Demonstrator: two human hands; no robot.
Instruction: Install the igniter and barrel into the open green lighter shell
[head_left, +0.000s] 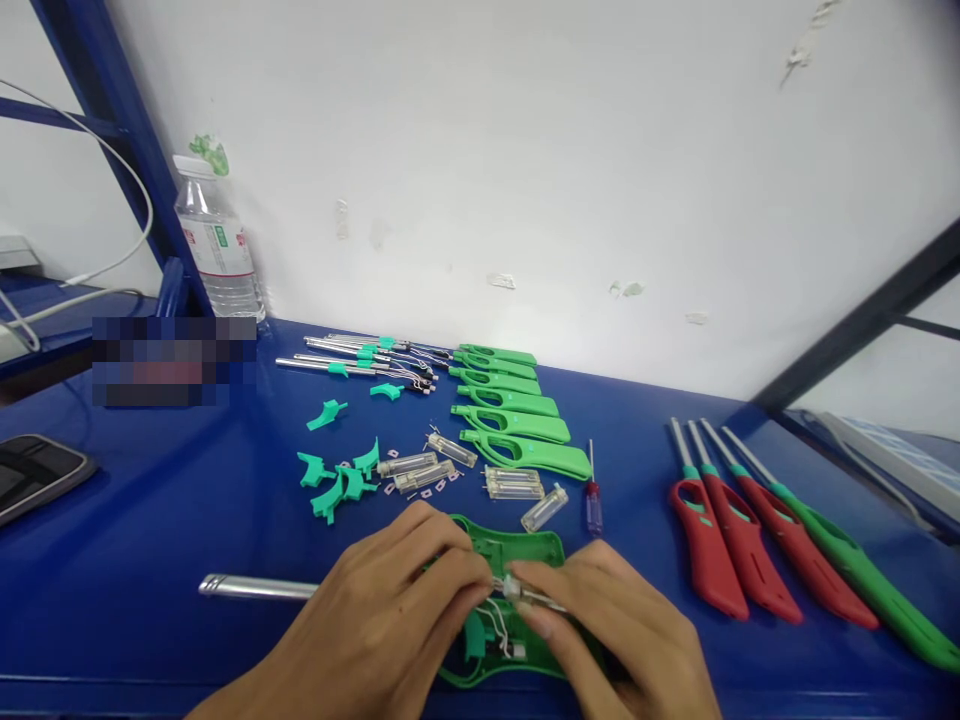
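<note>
My right hand (626, 630) pinches a clear lighter fuel tank (541, 600) between thumb and finger, its white valve end facing left. My left hand (382, 600) has closed fingers at that valve end; whatever small part they pinch is mostly hidden. Under both hands lies an open green lighter casing (525, 547). Inside it are a teal trigger (475, 636), white wires (499, 622) and a dark igniter piece (504, 650). A silver lighter tube (259, 587) sticks out to the left from beneath my left hand.
Green casing halves (529, 455), loose fuel tanks (514, 484), teal triggers (326, 500) and silver tubes with wires (337, 347) lie beyond my hands. A screwdriver (593, 508) is right of them. Red lighters (709, 550) and a green lighter (862, 570) lie at right; a bottle (217, 250) stands back left.
</note>
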